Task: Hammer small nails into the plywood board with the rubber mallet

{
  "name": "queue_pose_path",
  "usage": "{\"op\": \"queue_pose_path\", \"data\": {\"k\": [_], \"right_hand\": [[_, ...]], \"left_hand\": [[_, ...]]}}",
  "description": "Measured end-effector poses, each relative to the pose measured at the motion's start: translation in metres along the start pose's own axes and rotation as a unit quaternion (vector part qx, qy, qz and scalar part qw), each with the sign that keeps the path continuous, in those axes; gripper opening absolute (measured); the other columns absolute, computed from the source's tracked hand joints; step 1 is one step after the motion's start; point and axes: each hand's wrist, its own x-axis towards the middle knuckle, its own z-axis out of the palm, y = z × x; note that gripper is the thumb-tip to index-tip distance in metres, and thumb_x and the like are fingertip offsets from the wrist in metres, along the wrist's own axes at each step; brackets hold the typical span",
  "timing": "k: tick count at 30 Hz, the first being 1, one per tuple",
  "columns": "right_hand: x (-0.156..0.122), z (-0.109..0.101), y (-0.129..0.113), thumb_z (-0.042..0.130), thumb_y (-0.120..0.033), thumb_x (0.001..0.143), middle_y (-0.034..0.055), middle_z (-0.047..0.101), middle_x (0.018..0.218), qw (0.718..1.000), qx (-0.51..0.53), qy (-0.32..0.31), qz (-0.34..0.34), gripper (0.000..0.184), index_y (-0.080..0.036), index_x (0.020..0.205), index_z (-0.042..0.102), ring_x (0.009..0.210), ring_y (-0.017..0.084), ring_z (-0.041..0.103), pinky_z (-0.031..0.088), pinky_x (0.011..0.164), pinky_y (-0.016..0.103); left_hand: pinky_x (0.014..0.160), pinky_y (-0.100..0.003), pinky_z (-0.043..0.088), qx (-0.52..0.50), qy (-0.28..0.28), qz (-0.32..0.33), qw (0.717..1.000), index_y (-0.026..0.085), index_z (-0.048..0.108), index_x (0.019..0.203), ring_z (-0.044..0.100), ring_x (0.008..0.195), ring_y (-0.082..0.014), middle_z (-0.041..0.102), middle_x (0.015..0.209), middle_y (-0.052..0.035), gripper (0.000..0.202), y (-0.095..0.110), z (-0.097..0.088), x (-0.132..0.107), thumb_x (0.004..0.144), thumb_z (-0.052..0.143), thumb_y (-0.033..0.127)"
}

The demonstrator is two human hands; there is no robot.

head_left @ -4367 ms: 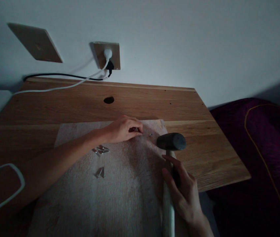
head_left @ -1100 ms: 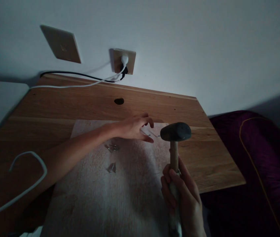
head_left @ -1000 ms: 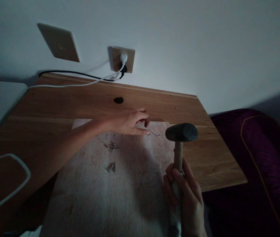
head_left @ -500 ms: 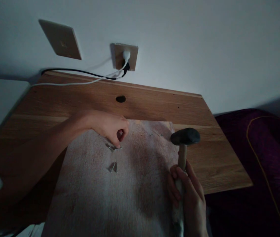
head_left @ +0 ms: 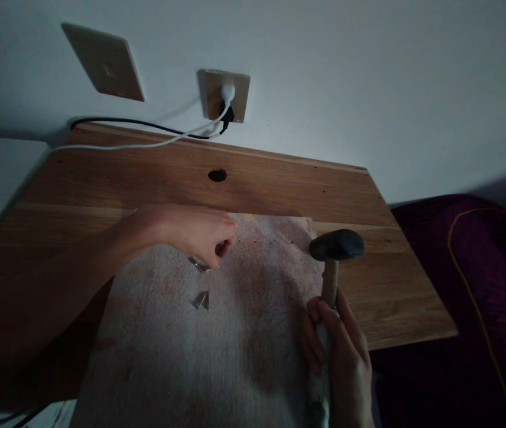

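Note:
My right hand (head_left: 342,351) is wrapped around the handle of a hammer (head_left: 337,245), whose dark head points up over the right edge of a worn, pale board (head_left: 235,333). My left hand (head_left: 211,235) is bent into a pinch near the board's far side. Thin metal nails (head_left: 197,263) lie right at its fingertips, and one seems caught between thumb and finger, mostly hidden. Slightly nearer to me rests a small group of loose nails (head_left: 202,300). Along the far edge runs a row of small holes, with a nail (head_left: 291,242) at its right end.
Beneath the board is a wooden tabletop (head_left: 395,285) with a round cable hole (head_left: 217,175). Behind it, a wall socket (head_left: 230,83) holds plugs with a white cable (head_left: 119,147) and a black one. Purple fabric (head_left: 484,267) is at the right.
My left hand has shifted slightly right and its fingers have drawn closer together by the nails. The hammer stays almost still in my right hand. The view has tilted a little.

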Motion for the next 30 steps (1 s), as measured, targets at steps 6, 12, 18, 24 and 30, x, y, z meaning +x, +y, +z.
{"op": "queue_pose_path", "data": {"k": [6,12,18,24,30], "right_hand": [[-0.001,0.001,0.0,0.08,-0.047,0.096,-0.0109,0.046,0.054,1.0,0.01,0.021,0.006,0.027,-0.025,0.098,0.065,0.035,0.005,0.031,0.031,0.031,0.014],[0.001,0.0,0.0,0.079,-0.048,0.096,-0.0116,0.043,0.049,1.0,0.007,0.01,0.006,0.028,-0.025,0.094,0.063,0.034,0.006,0.031,0.03,0.031,0.014],[-0.001,0.001,-0.004,0.076,-0.046,0.099,-0.0106,0.045,0.053,1.0,0.003,0.0,0.016,0.028,-0.025,0.091,0.061,0.036,0.006,0.031,0.032,0.033,0.015],[0.0,-0.003,-0.003,0.074,-0.044,0.101,-0.0104,0.044,0.054,1.0,0.006,-0.005,0.021,0.026,-0.025,0.09,0.06,0.036,0.006,0.031,0.031,0.033,0.015],[0.002,-0.003,-0.002,0.074,-0.045,0.101,-0.0097,0.045,0.054,1.0,-0.004,-0.023,0.009,0.028,-0.025,0.087,0.06,0.035,0.006,0.033,0.032,0.032,0.016]], "left_hand": [[0.072,-0.026,0.043,0.006,0.143,0.076,0.987,0.019,0.073,0.079,0.062,0.078,-0.0135,0.068,0.093,-0.0014,0.009,-0.005,0.0,0.01,0.084,0.073,0.012],[0.073,-0.026,0.044,0.006,0.199,0.109,0.974,0.02,0.074,0.095,0.067,0.075,-0.0131,0.074,0.086,0.0,0.013,-0.006,0.01,0.02,0.1,0.064,0.014],[0.075,-0.027,0.047,0.034,0.205,0.121,0.971,0.021,0.075,0.104,0.073,0.087,-0.0171,0.079,0.097,-0.0037,0.014,-0.006,0.021,0.029,0.107,0.062,0.02],[0.073,-0.027,0.046,-0.034,0.212,0.112,0.97,0.019,0.074,0.101,0.071,0.08,-0.0151,0.078,0.091,-0.0025,0.005,-0.007,0.025,0.033,0.103,0.07,0.018],[0.068,-0.025,0.044,-0.124,0.198,0.112,0.966,0.017,0.074,0.095,0.063,0.068,-0.0108,0.073,0.082,0.0005,0.003,-0.012,0.033,0.04,0.097,0.075,0.019]]}}
